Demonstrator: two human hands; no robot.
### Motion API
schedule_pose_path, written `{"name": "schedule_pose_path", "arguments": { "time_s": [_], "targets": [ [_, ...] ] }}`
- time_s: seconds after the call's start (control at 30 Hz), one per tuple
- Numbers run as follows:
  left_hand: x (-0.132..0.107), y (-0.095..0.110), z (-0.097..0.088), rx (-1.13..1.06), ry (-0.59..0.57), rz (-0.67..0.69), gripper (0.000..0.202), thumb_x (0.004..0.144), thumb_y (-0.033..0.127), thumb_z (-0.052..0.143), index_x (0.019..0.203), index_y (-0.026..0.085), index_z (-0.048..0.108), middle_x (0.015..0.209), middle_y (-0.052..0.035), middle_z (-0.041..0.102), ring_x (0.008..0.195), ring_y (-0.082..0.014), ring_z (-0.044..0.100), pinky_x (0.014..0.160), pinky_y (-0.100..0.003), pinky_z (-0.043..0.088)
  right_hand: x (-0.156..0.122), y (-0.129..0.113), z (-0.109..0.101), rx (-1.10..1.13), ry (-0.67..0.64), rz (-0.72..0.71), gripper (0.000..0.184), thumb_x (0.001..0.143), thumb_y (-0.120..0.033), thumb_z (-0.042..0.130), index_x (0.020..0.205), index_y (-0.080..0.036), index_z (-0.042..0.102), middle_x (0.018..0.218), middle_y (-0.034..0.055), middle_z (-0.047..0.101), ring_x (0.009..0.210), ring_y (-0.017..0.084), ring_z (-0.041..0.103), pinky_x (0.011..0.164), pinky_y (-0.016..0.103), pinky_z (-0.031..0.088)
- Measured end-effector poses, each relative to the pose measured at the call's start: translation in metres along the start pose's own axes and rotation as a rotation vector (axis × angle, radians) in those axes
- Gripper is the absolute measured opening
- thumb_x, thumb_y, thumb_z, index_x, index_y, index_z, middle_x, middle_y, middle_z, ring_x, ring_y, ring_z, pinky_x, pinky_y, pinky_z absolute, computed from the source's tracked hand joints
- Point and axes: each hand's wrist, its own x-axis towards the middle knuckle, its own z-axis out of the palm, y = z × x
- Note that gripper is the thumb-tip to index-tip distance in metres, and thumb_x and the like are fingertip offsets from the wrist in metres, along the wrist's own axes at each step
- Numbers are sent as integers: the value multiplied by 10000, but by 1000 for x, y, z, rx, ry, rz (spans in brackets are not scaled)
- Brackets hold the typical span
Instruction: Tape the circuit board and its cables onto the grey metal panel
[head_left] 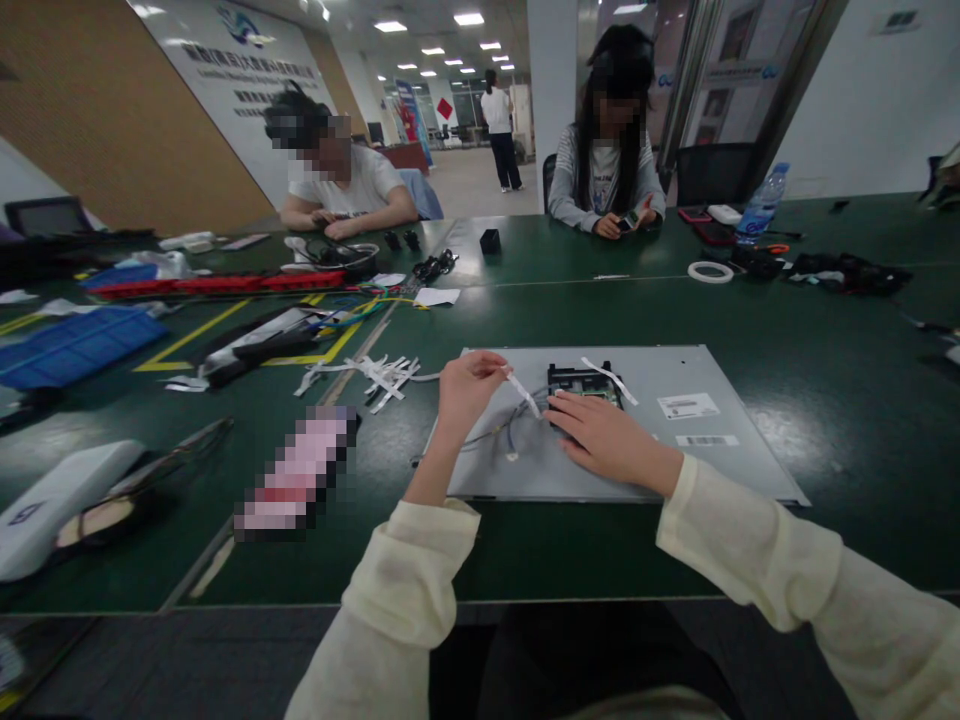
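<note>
A grey metal panel (pixel 675 460) lies flat on the green table in front of me. A small black circuit board (pixel 581 381) sits on it, with thin wires (pixel 495 435) trailing off to the left. My left hand (pixel 463 390) is raised over the panel's left edge and pinches a white tape strip (pixel 523 392). My right hand (pixel 604 435) lies flat, fingers stretched out, on the panel just below the board, its fingertips touching the wires. Another white strip (pixel 609 378) lies across the board.
Loose white tape strips (pixel 382 376) lie left of the panel. Further left are a red power strip (pixel 217 285), a blue tray (pixel 71 345) and cables. A tape roll (pixel 709 271) and water bottle (pixel 761 205) stand at the back right. Two people sit across the table.
</note>
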Motion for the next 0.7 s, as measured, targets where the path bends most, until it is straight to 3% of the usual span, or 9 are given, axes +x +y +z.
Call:
{"name": "schedule_pose_path", "arguments": {
  "time_s": [0.2, 0.4, 0.57, 0.7],
  "targets": [
    [-1, 8, -3, -192, 3, -51, 279, 643, 343, 753, 807, 132, 674, 767, -60, 708, 724, -167, 666, 687, -272, 523, 0, 0, 1, -34, -5, 0, 440, 932, -288, 394, 1336, -145, 494, 1416, 119, 456, 1342, 251, 368, 1082, 452, 340],
    [-1, 21, -16, -447, 1, -79, 307, 671, 358, 744, 892, 167, 649, 886, -51, 711, 863, -163, 668, 797, -293, 526, 1, 1, 2, -22, -15, -1, 438, 941, -310, 389, 1328, -136, 496, 1414, 133, 456, 1349, 255, 356, 1067, 460, 352],
    [-2, 11, -10, -361, -159, -161, 352, 648, 352, 748, 922, 154, 649, 894, -70, 710, 824, -165, 663, 759, -296, 521, 0, 0, 1, -17, -5, 10, 442, 940, -298, 382, 1340, -142, 487, 1417, 127, 453, 1344, 253, 363, 1075, 460, 344],
    [-3, -3, 4, -173, -276, -100, 345, 639, 291, 724, 940, 138, 651, 888, -69, 698, 826, -171, 652, 791, -313, 507, 0, -1, 1, -29, 2, 7, 458, 934, -273, 383, 1365, -139, 464, 1420, 120, 451, 1346, 250, 360, 1087, 450, 332]
  ]
}}
